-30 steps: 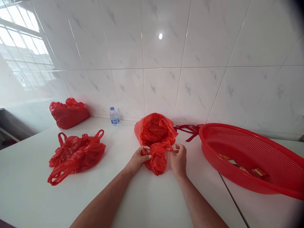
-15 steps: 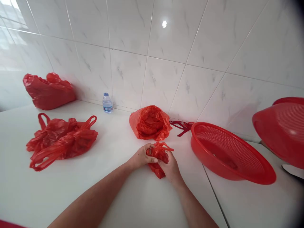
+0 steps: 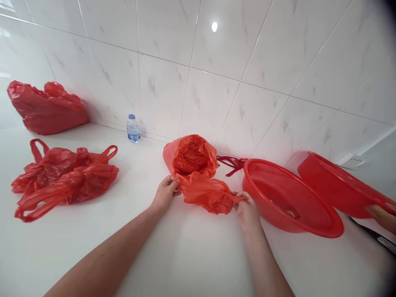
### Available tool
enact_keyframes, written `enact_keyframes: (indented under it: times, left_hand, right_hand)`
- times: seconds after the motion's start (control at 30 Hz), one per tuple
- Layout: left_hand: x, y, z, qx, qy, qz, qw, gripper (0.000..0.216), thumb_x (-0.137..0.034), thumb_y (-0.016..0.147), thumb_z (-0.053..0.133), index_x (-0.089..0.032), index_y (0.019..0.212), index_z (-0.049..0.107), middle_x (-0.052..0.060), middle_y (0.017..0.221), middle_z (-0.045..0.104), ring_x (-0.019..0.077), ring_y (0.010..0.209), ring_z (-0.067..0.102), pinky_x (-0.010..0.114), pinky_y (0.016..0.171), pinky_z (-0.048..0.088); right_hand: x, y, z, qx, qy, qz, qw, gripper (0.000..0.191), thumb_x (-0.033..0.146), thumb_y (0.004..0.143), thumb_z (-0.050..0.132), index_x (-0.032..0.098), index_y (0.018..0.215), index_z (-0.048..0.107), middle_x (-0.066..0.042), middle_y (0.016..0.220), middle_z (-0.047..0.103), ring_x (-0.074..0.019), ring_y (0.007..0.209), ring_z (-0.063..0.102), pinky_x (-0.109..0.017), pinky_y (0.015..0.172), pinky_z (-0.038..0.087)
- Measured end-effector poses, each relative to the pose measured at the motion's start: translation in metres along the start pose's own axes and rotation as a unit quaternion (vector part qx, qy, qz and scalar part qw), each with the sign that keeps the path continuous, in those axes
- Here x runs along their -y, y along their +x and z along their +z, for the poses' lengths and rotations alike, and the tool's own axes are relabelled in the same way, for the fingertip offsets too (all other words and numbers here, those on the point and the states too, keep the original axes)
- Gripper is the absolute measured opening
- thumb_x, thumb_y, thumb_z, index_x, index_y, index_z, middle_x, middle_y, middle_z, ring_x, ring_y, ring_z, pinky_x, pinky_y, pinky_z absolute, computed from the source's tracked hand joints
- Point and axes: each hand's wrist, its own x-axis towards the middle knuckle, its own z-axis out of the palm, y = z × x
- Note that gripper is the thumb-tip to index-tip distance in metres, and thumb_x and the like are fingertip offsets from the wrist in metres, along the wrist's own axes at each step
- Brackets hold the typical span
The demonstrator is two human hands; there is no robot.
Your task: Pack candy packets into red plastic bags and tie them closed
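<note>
A small red plastic bag [image 3: 210, 195] is stretched sideways between my two hands, just above the white table. Its left end is pinched by my left hand [image 3: 167, 190], thumb against fingers. My right hand [image 3: 245, 205] grips the bag's twisted right end. Right behind it lies a larger red plastic bag [image 3: 191, 156], its mouth facing me and crumpled red plastic inside. To the right of my right hand sits a red mesh basket [image 3: 287, 198] with a few small pieces at its bottom.
Several-handled red bags [image 3: 68, 177] lie in a heap on the left, with a full red bag [image 3: 48, 108] behind. A water bottle [image 3: 133, 129] stands by the tiled wall. Dark red straps [image 3: 232, 163] lie near the basket. Another person's hand [image 3: 383, 216] holds a red basin [image 3: 334, 185] at right.
My hands have moved apart, and the small bag, bunched before, is now pulled out lengthwise. The red basin at right has shifted and tilted, and another person's hand now shows. The view has turned slightly.
</note>
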Motion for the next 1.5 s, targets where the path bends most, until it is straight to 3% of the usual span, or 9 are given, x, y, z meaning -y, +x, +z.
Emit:
enact_keyframes:
  times: [0.37, 0.5, 0.67, 0.8, 0.93, 1.1, 1.37, 1.43, 1.5]
  left_hand:
    - [-0.001, -0.001, 0.004, -0.026, -0.075, -0.008, 0.997, 0.03, -0.026, 0.061, 0.072, -0.019, 0.071, 0.044, -0.005, 0.065, 0.057, 0.0093, 0.056, 0.056, 0.022, 0.055, 0.047]
    - [0.002, -0.002, 0.009, -0.028, -0.106, -0.018, 0.994, 0.028, -0.016, 0.056, 0.067, -0.02, 0.069, 0.042, -0.007, 0.058, 0.055, 0.009, 0.048, 0.054, 0.021, 0.049, 0.044]
    - [0.0, 0.0, 0.006, -0.049, -0.135, -0.033, 0.989, 0.029, -0.018, 0.056, 0.068, -0.019, 0.068, 0.042, -0.008, 0.054, 0.053, 0.0076, 0.045, 0.051, 0.019, 0.045, 0.04]
    - [-0.005, -0.002, 0.005, -0.039, -0.143, -0.044, 0.988, 0.026, -0.022, 0.061, 0.069, -0.019, 0.068, 0.044, -0.007, 0.052, 0.053, 0.0069, 0.041, 0.047, 0.018, 0.04, 0.035]
    - [-0.007, -0.006, 0.009, 0.001, -0.157, -0.058, 0.986, 0.024, -0.027, 0.065, 0.071, -0.017, 0.071, 0.049, -0.003, 0.062, 0.059, 0.0087, 0.05, 0.055, 0.021, 0.049, 0.044]
    - [-0.013, -0.006, 0.01, 0.013, -0.172, -0.074, 0.982, 0.021, -0.028, 0.068, 0.069, -0.017, 0.079, 0.055, 0.0, 0.075, 0.063, 0.0129, 0.064, 0.061, 0.024, 0.057, 0.047]
    - [-0.026, -0.006, 0.003, -0.104, 0.041, 0.05, 0.992, 0.015, -0.032, 0.075, 0.056, -0.019, 0.08, 0.051, 0.0, 0.074, 0.057, 0.0146, 0.064, 0.056, 0.026, 0.056, 0.045]
    - [-0.031, -0.015, 0.006, -0.169, 0.197, 0.207, 0.943, 0.017, -0.029, 0.077, 0.056, -0.02, 0.091, 0.053, 0.005, 0.094, 0.06, 0.0204, 0.086, 0.059, 0.033, 0.069, 0.048]
    - [-0.035, -0.029, 0.015, -0.149, 0.34, 0.401, 0.837, 0.022, -0.022, 0.076, 0.059, -0.022, 0.098, 0.055, 0.009, 0.114, 0.057, 0.0238, 0.105, 0.054, 0.039, 0.086, 0.044]
  right_hand:
    - [0.027, -0.01, -0.001, 0.082, 0.045, 0.019, 0.995, 0.014, 0.031, 0.072, 0.054, 0.041, 0.064, 0.059, 0.004, 0.096, 0.071, -0.0256, 0.106, 0.058, -0.045, 0.083, 0.042]
    - [0.036, -0.022, 0.004, 0.116, 0.018, 0.046, 0.992, 0.019, 0.041, 0.075, 0.048, 0.036, 0.059, 0.057, -0.004, 0.063, 0.065, -0.0221, 0.067, 0.061, -0.041, 0.063, 0.043]
    - [0.034, -0.029, 0.01, 0.213, -0.008, 0.116, 0.97, 0.046, 0.059, 0.08, 0.041, 0.022, 0.058, 0.058, 0.004, 0.036, 0.031, -0.0094, 0.032, 0.031, -0.026, 0.038, 0.025]
    - [0.027, -0.034, 0.023, 0.284, -0.118, 0.104, 0.946, 0.063, 0.064, 0.086, 0.029, 0.015, 0.08, 0.068, 0.0, 0.048, 0.051, -0.0091, 0.04, 0.04, -0.023, 0.042, 0.031]
    - [0.018, -0.039, 0.037, 0.24, -0.297, 0.076, 0.921, 0.043, 0.048, 0.086, 0.044, 0.025, 0.12, 0.057, 0.002, 0.066, 0.06, -0.0117, 0.052, 0.052, -0.023, 0.05, 0.041]
    - [0.012, -0.034, 0.037, 0.153, -0.44, 0.034, 0.884, 0.059, 0.04, 0.078, 0.056, 0.029, 0.134, 0.042, -0.004, 0.096, 0.068, -0.0191, 0.082, 0.064, -0.03, 0.069, 0.048]
    - [0.018, -0.024, 0.025, 0.073, -0.575, -0.034, 0.814, 0.062, 0.036, 0.073, 0.061, 0.028, 0.132, 0.046, -0.005, 0.095, 0.068, -0.0235, 0.086, 0.064, -0.033, 0.073, 0.047]
    - [0.014, -0.024, 0.026, 0.081, -0.59, -0.048, 0.802, 0.063, 0.034, 0.073, 0.061, 0.026, 0.133, 0.046, -0.006, 0.099, 0.067, -0.0241, 0.092, 0.063, -0.034, 0.077, 0.047]
    - [0.01, -0.025, 0.03, 0.091, -0.598, -0.068, 0.794, 0.065, 0.031, 0.072, 0.062, 0.026, 0.134, 0.045, -0.008, 0.113, 0.063, -0.0252, 0.102, 0.06, -0.035, 0.082, 0.046]
